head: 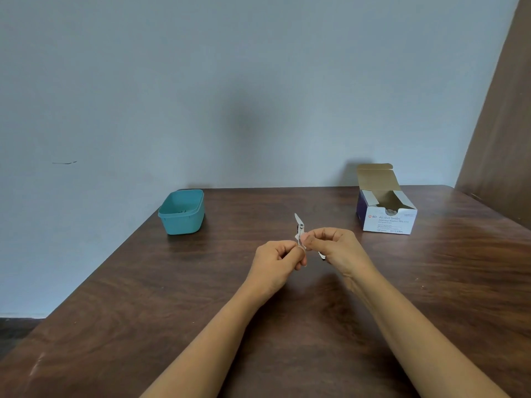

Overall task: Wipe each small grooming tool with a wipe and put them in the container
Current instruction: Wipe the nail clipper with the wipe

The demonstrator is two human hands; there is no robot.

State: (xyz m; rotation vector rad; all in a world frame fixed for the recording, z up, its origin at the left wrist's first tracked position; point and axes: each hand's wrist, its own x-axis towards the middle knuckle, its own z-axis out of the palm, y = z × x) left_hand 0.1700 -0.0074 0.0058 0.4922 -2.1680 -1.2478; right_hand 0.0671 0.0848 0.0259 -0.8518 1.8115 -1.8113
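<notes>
Wiping stage, in progress. Nail clipper [299, 225] pinched in left hand [277, 261] fingers, lever raised above fingertips. Right hand [334, 245] fingers closed on wipe [301, 239] against clipper body. Teal container [181, 211] well left of fingers; contents unclear. Placement pending.

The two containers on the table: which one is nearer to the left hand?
The teal tub, far left of the table; the left hand is closer to it. The open white swab box stands far right, beyond the right hand.
</notes>
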